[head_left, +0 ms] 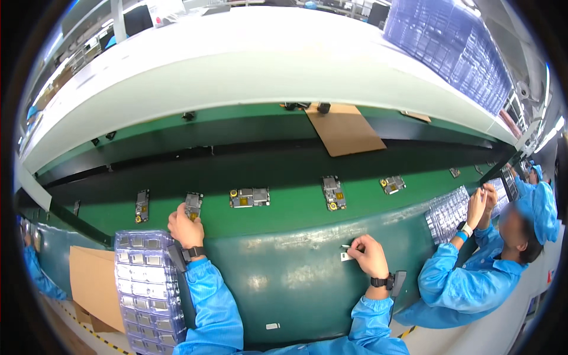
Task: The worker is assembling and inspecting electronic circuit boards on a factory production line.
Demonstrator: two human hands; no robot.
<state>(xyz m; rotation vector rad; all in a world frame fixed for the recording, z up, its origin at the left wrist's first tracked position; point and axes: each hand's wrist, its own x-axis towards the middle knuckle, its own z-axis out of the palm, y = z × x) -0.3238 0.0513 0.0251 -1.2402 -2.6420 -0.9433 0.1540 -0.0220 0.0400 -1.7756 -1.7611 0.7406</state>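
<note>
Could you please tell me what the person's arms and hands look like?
The left hand and right hand are ungloved. The left sleeve and right sleeve are shiny light blue with gathered cuffs. Each wrist wears a black strap with a dark boxy device.

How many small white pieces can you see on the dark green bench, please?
2: one white piece near the front edge of the bench, another white piece by the right hand; more may be hidden beneath it.
</note>
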